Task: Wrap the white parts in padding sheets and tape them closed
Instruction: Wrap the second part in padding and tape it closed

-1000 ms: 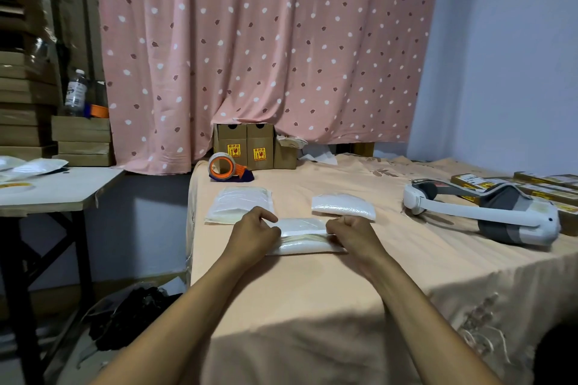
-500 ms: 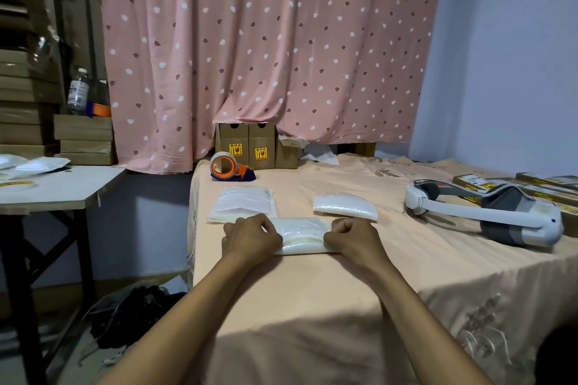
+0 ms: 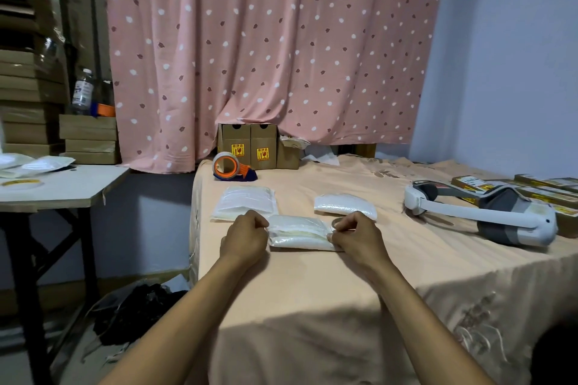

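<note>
A folded white padding bundle [image 3: 298, 233] lies on the peach-covered table [image 3: 312, 284] in front of me. My left hand [image 3: 245, 236] grips its left end with curled fingers. My right hand [image 3: 355, 233] pinches its right end. A flat stack of padding sheets [image 3: 245, 201] lies just behind my left hand. A white wrapped packet [image 3: 345, 203] lies behind my right hand. An orange tape dispenser [image 3: 231, 166] sits at the table's back left.
A white and grey headset [image 3: 488, 216] lies to the right, with flat yellow-labelled boxes [image 3: 500, 186] behind it. Small cardboard boxes [image 3: 256, 150] stand against the pink curtain. A side table [image 3: 59, 186] with packets stands left, cardboard stacked behind it.
Both hands have curled in and closed on the bundle's two ends, folding the sheet tighter around the part. The bundle has stayed in place.
</note>
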